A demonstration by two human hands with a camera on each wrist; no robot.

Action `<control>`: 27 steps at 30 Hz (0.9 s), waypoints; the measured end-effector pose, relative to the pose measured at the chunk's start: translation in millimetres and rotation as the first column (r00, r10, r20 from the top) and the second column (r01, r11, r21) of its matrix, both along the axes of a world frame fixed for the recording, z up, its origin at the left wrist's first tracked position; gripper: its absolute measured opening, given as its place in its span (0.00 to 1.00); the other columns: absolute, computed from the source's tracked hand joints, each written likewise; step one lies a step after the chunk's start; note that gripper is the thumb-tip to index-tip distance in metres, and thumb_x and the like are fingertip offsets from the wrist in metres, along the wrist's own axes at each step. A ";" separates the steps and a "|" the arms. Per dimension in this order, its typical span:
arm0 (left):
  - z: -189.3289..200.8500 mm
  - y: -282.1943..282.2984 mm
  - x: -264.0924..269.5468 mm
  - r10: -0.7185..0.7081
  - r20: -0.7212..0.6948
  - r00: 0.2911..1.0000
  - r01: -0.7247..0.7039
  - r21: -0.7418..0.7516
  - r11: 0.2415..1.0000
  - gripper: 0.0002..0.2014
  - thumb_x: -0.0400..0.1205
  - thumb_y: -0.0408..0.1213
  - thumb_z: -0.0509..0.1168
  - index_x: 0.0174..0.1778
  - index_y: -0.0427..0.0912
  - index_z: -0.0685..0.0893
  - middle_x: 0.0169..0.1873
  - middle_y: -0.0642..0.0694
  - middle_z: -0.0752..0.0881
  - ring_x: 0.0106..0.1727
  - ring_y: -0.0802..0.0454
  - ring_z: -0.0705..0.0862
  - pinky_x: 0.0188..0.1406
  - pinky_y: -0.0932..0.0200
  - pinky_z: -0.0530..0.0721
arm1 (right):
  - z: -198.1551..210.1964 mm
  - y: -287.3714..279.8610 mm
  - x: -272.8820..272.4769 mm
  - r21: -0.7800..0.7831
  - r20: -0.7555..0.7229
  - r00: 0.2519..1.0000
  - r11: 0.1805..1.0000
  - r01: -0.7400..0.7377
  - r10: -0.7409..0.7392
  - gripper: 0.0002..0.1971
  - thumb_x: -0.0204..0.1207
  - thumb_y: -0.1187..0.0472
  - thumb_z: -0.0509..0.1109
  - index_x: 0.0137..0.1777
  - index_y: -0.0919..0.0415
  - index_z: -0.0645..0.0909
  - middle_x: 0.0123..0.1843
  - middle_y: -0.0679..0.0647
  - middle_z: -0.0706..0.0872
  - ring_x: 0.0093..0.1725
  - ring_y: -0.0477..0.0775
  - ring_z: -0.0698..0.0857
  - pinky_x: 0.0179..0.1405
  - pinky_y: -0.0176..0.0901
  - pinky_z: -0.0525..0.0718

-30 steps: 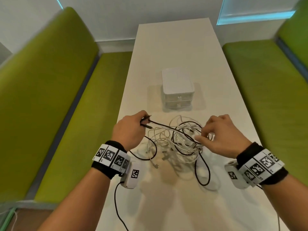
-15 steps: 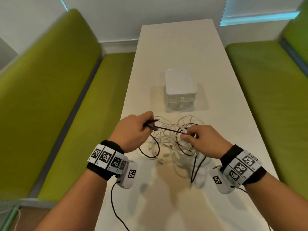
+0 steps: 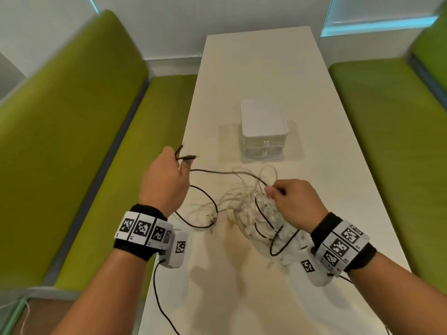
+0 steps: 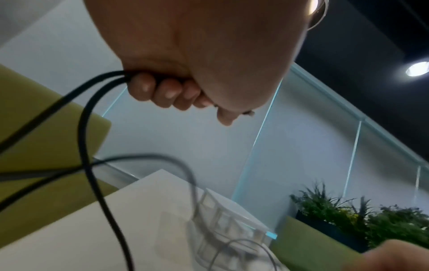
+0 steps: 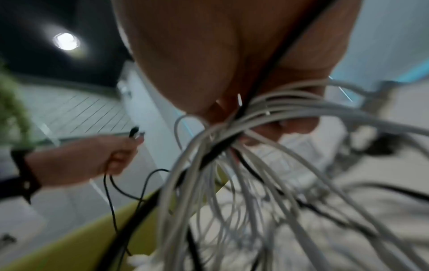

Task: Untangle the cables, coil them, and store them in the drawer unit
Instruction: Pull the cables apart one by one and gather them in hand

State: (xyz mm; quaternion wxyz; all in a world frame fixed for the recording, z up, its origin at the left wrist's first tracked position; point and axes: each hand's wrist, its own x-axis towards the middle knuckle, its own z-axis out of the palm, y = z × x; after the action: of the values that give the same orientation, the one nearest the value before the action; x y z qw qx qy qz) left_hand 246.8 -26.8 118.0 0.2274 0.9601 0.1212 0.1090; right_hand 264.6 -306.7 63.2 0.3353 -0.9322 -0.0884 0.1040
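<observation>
The cables (image 3: 251, 209) lie as one knot of white and black strands on the table (image 3: 261, 68), and most of that knot sits right under the right hand (image 3: 295, 204). That hand is curled into the top of the bundle; from its wrist view a thick sheaf of white cables (image 5: 255, 165) and one black strand run through its fingers, so it is gripping the bundle and pinning it in place.

The left hand (image 3: 164, 182) is raised, out to the far side of that grip. Its fingers are curled tight round the black cable (image 3: 205, 197), with both plug ends sticking up above the fist. From this grip two black strands drop away: one runs across to the bundle held in the right hand, the other loops down onto the table between the two hands.

I judge the step in hand to be the untangling, with the black cable being drawn out of the white ones; coiling and storing are not begun. The drawer unit (image 3: 263, 131) stands beyond both hands, apart from the bundle, drawers closed.

The next move likely calls for a steady pull away from the right hand's grip, with that hand loosening enough to let the black strand slip through. A hard tug may cinch the loops still threaded in the bundle.
</observation>
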 end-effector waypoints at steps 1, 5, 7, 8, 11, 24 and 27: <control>3.2 -8.6 -4.8 -0.007 0.026 1.000 0.007 -0.019 1.000 0.12 0.88 0.47 0.61 0.47 0.43 0.69 0.35 0.49 0.76 0.34 0.50 0.77 0.29 0.52 0.73 | 1.0 1.9 0.3 -0.201 -0.007 0.998 0.977 -0.067 0.067 0.20 0.87 0.48 0.63 0.33 0.55 0.80 0.28 0.51 0.79 0.33 0.57 0.81 0.34 0.48 0.75; -5.3 -57.4 -21.7 -0.429 -0.023 0.903 0.420 -0.162 0.893 0.09 0.85 0.34 0.63 0.53 0.46 0.68 0.42 0.51 0.79 0.39 0.53 0.81 0.35 0.51 0.78 | 6.4 17.2 -2.0 -0.408 0.114 0.914 0.857 -0.313 0.389 0.15 0.87 0.49 0.61 0.48 0.56 0.85 0.39 0.50 0.79 0.42 0.60 0.82 0.44 0.50 0.75; -14.3 -78.3 -25.3 -0.558 -0.167 0.813 0.528 -0.192 0.827 0.09 0.84 0.30 0.59 0.52 0.46 0.66 0.40 0.52 0.78 0.38 0.53 0.79 0.32 0.54 0.73 | 9.2 21.3 0.1 -0.326 0.235 0.857 0.868 -0.375 0.458 0.15 0.85 0.47 0.61 0.57 0.52 0.86 0.44 0.49 0.82 0.47 0.59 0.82 0.44 0.52 0.75; -17.5 -84.5 -26.1 -0.573 -0.215 0.791 0.540 -0.196 0.819 0.09 0.85 0.29 0.58 0.51 0.46 0.65 0.38 0.52 0.77 0.37 0.51 0.79 0.30 0.56 0.70 | 10.5 20.2 2.3 -0.329 0.256 0.847 0.866 -0.376 0.465 0.17 0.84 0.45 0.59 0.59 0.51 0.86 0.46 0.48 0.82 0.49 0.58 0.80 0.46 0.51 0.74; -22.9 -84.3 -22.5 -0.554 -0.221 0.802 0.506 -0.240 0.828 0.09 0.86 0.33 0.61 0.48 0.48 0.66 0.37 0.48 0.82 0.37 0.44 0.82 0.32 0.50 0.76 | 12.0 9.1 0.4 -0.225 0.294 0.849 0.895 -0.385 0.439 0.25 0.81 0.33 0.55 0.60 0.46 0.87 0.47 0.46 0.82 0.49 0.53 0.78 0.47 0.52 0.77; -8.5 -63.4 -14.5 -0.430 -0.138 0.892 0.306 -0.517 0.800 0.21 0.77 0.33 0.77 0.35 0.44 0.68 0.29 0.49 0.90 0.42 0.60 0.93 0.52 0.44 0.88 | 16.4 -14.0 -8.9 -0.316 0.212 0.834 0.843 -0.435 0.509 0.09 0.75 0.45 0.75 0.50 0.46 0.89 0.42 0.38 0.83 0.54 0.48 0.75 0.47 0.48 0.72; -10.2 -61.7 -9.4 -0.402 -0.127 0.907 0.336 -0.359 0.871 0.18 0.82 0.38 0.73 0.36 0.48 0.68 0.32 0.53 0.91 0.38 0.64 0.90 0.37 0.53 0.82 | 15.7 -15.1 -11.7 -0.274 0.333 0.817 0.878 -0.394 0.470 0.06 0.72 0.52 0.81 0.48 0.47 0.92 0.40 0.39 0.86 0.52 0.52 0.80 0.39 0.48 0.80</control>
State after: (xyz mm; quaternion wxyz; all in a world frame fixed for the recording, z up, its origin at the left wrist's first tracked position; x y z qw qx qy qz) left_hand 237.4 -88.6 107.9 0.3877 0.9198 -0.0270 -0.0540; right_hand 252.9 -321.9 78.9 0.1868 -0.9169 -0.3528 -0.0015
